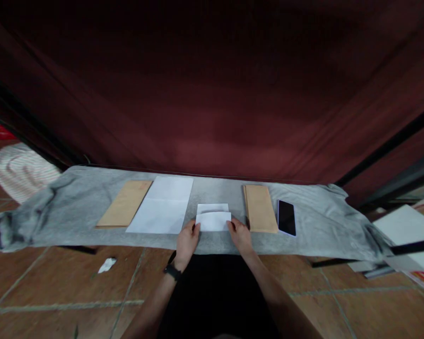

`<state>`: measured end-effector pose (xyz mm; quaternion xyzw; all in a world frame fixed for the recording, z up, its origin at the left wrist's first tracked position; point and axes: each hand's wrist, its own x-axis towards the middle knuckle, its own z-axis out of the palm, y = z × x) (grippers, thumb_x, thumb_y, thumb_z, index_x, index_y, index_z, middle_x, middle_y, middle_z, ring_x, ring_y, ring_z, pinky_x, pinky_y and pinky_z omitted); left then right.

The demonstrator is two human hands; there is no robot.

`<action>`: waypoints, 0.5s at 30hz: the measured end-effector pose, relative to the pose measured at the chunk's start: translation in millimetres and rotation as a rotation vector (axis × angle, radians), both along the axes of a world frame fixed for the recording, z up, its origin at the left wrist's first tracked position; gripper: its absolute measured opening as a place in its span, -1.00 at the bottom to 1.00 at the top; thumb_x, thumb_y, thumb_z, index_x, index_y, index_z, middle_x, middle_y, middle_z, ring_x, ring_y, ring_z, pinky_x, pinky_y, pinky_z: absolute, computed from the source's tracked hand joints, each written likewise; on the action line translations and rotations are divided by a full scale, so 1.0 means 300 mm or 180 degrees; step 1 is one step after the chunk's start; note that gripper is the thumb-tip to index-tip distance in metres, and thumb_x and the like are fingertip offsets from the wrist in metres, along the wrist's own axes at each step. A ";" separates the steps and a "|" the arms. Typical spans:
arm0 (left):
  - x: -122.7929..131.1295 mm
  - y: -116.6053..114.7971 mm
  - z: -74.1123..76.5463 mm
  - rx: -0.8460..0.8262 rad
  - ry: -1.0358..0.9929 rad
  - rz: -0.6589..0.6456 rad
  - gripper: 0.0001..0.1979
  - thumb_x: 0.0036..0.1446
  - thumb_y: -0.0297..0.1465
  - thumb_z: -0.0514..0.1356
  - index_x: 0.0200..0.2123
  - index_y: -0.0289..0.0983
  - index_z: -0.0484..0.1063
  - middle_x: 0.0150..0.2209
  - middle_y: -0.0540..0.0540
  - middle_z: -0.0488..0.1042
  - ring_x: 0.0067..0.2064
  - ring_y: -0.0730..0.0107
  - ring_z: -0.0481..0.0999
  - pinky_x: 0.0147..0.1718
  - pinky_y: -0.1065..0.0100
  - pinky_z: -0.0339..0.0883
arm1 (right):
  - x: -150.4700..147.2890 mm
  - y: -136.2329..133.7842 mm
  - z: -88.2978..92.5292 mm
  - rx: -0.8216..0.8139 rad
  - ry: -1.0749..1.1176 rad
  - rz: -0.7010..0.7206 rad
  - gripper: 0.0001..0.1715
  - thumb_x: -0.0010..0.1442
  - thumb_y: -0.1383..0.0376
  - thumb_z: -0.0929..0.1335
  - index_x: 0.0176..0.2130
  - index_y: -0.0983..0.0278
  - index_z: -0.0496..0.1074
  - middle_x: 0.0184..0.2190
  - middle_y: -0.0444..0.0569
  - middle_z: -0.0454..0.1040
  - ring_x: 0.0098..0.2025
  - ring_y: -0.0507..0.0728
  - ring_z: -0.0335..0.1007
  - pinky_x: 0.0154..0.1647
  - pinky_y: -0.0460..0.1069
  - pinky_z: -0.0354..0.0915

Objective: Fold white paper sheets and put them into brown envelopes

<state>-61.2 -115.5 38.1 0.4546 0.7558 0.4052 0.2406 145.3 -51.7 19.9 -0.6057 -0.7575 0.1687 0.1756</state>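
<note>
A folded sheet of white paper (213, 221) lies in front of me on the grey cloth, its near flap raised a little over the part behind. My left hand (188, 240) pinches the flap's left edge between thumb and fingers. At the opposite edge, my right hand (240, 234) grips the same paper. Left of it rests a stack of larger white sheets (162, 205) with a faint crease across. Close to my right hand is a stack of brown envelopes (260, 209).
More brown envelopes (125, 205) lie at the left. A phone (286, 218) with a dark screen sits right of the right-hand stack. Grey cloth (314, 212) covers the narrow table, with a dark red panel (212, 117) behind it. A crumpled tissue (107, 265) is on the tiled floor.
</note>
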 end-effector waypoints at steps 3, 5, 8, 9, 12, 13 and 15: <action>0.004 0.029 0.006 -0.0177 0.0469 -0.0027 -0.81 0.24 -0.30 0.15 -0.16 -0.21 0.51 -0.22 -0.19 0.59 -0.13 0.15 0.56 -0.14 0.32 0.32 | -0.026 0.012 0.011 -0.0068 -0.0326 -0.0186 -0.66 0.40 0.15 0.19 -0.12 0.16 0.51 -0.21 -0.06 0.63 -0.21 0.14 0.57 -0.27 -0.07 0.35; 0.004 0.046 0.006 -0.0369 0.0753 -0.0047 -0.77 0.27 -0.28 0.12 -0.14 -0.22 0.51 -0.26 -0.20 0.59 -0.17 0.15 0.57 -0.21 0.34 0.30 | -0.039 0.020 0.014 -0.0080 -0.0437 -0.0271 -0.66 0.40 0.14 0.20 -0.11 0.17 0.51 -0.23 -0.04 0.63 -0.23 0.13 0.58 -0.29 -0.07 0.35; 0.005 0.067 0.001 -0.0536 0.1001 -0.0039 -0.73 0.28 -0.25 0.09 -0.10 -0.24 0.50 -0.29 -0.22 0.59 -0.21 0.14 0.58 -0.25 0.35 0.28 | -0.052 0.031 0.014 -0.0068 -0.0514 -0.0330 -0.64 0.41 0.14 0.19 -0.10 0.20 0.50 -0.28 0.00 0.63 -0.26 0.13 0.58 -0.29 -0.07 0.34; 0.006 0.072 -0.001 -0.0526 0.1052 -0.0029 -0.72 0.28 -0.25 0.09 -0.10 -0.25 0.50 -0.30 -0.23 0.59 -0.22 0.14 0.58 -0.26 0.34 0.28 | -0.056 0.034 0.014 -0.0059 -0.0537 -0.0335 -0.64 0.41 0.14 0.19 -0.10 0.20 0.50 -0.29 0.01 0.63 -0.26 0.14 0.58 -0.29 -0.07 0.34; 0.011 0.084 -0.006 -0.0465 0.1168 -0.0010 -0.71 0.28 -0.26 0.09 -0.10 -0.29 0.51 -0.29 -0.27 0.59 -0.23 0.09 0.59 -0.26 0.31 0.30 | -0.062 0.042 0.011 -0.0015 -0.0584 -0.0304 -0.64 0.42 0.16 0.18 -0.09 0.23 0.49 -0.28 0.06 0.62 -0.26 0.16 0.59 -0.27 -0.05 0.34; 0.013 0.087 -0.006 -0.0489 0.1217 -0.0006 -0.70 0.28 -0.26 0.08 -0.10 -0.30 0.51 -0.29 -0.29 0.59 -0.23 0.07 0.59 -0.27 0.30 0.30 | -0.064 0.045 0.011 0.0002 -0.0594 -0.0282 -0.64 0.42 0.17 0.18 -0.08 0.23 0.48 -0.27 0.06 0.62 -0.26 0.16 0.59 -0.26 -0.04 0.35; 0.016 0.094 -0.003 -0.0580 0.1291 0.0016 -0.69 0.29 -0.26 0.06 -0.09 -0.30 0.51 -0.31 -0.29 0.59 -0.24 0.06 0.59 -0.27 0.29 0.30 | -0.065 0.053 0.009 0.0032 -0.0613 -0.0237 -0.65 0.42 0.16 0.18 -0.05 0.23 0.47 -0.27 0.08 0.61 -0.26 0.17 0.58 -0.25 -0.03 0.35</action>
